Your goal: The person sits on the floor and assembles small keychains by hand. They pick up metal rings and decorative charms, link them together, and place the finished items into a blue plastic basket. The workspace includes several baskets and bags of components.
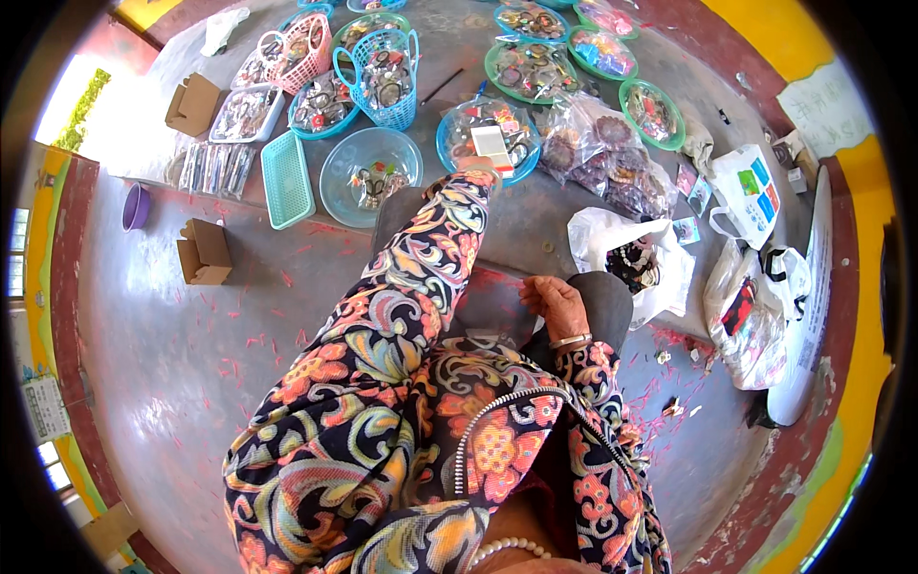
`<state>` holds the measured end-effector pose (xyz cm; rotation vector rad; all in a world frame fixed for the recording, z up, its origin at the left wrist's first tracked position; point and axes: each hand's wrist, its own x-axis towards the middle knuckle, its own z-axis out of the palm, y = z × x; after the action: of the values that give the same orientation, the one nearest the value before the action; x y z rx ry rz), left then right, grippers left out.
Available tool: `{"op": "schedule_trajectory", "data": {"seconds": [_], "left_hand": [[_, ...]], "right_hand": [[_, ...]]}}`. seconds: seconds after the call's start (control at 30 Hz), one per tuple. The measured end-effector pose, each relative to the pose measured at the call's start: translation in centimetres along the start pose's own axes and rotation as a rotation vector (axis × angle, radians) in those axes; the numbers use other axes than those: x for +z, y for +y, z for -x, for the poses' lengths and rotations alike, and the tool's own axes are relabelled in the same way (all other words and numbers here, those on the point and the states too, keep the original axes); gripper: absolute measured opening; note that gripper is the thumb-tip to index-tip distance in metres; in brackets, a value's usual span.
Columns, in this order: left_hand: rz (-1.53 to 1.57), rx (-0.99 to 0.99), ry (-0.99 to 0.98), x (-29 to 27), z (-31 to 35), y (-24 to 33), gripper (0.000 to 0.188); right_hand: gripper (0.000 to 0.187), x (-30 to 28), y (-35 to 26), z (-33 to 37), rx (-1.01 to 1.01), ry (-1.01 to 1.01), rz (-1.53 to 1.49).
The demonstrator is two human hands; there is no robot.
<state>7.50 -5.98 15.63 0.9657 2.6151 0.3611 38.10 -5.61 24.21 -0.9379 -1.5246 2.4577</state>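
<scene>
My left hand point(475, 168) reaches far forward to the near rim of a blue basin point(443, 153). A small white box with red on it point(492, 145) tilts at its fingertips, over packets of small goods in the basin. Most of the left fingers are hidden, but the hand appears closed on the box's near end. My right hand point(559, 308), with a bangle point(571, 341) at its wrist, is held by my right knee. Its fingers curl in, and whatever they may hold is hidden.
Left of the blue basin are a translucent basin point(332, 196), a mint tray point(277, 182), a blue basket point(389, 113) and an open cardboard box point(204, 253). Bagged goods point(612, 143), green basins point(626, 96) and a white plastic bag point(585, 230) occupy the right. Red scraps litter the floor.
</scene>
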Motion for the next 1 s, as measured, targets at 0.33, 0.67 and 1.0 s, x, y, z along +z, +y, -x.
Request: {"op": "schedule_trajectory", "data": {"seconds": [0.33, 0.67, 1.0], "left_hand": [[0.088, -0.018, -0.069, 1.7, -1.3, -0.2, 0.027], [0.939, -0.112, -0.123, 1.7, -2.5, 0.9, 0.026], [1.187, 0.116, -0.392, -4.3, 18.3, 5.2, 0.017]], "right_hand": [[0.023, -0.4, 0.8, 0.3, 0.033, -0.007, 0.032], [0.022, 0.7, -0.2, 1.0, -0.078, 0.027, 0.008], [0.045, -0.5, -0.5, 0.0, -0.451, 0.216, -0.198]]}}
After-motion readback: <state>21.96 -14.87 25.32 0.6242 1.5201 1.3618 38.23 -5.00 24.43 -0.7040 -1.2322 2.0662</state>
